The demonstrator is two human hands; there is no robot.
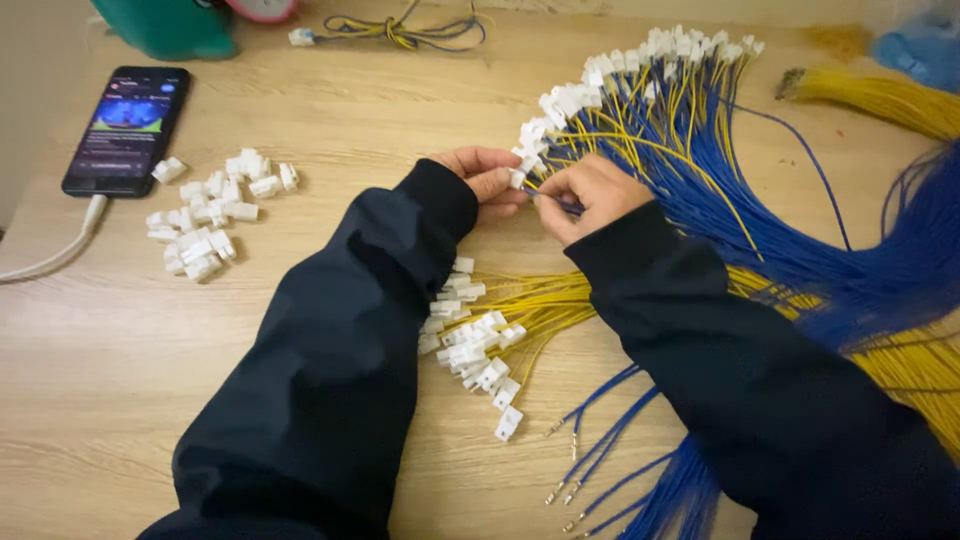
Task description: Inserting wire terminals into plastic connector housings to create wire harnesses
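My left hand [487, 177] pinches a small white plastic connector [517, 179] between thumb and fingers. My right hand [592, 192] sits right beside it, fingers closed on the end of a blue wire [566, 206] held against the connector. Both arms wear dark sleeves. Behind my hands fans a bundle of blue and yellow wires fitted with white connectors [640, 70]. Below my wrists lies a bunch of yellow wires with white connectors [478, 345], and loose blue wires with bare metal terminals [600, 450] lie near the front.
A heap of loose white connectors [210, 215] lies on the wooden table at left. A lit phone [127, 128] with a white cable sits at far left. Yellow wire bundles [880, 100] lie at right; a short wired connector [400, 30] and a teal object [170, 25] at the back.
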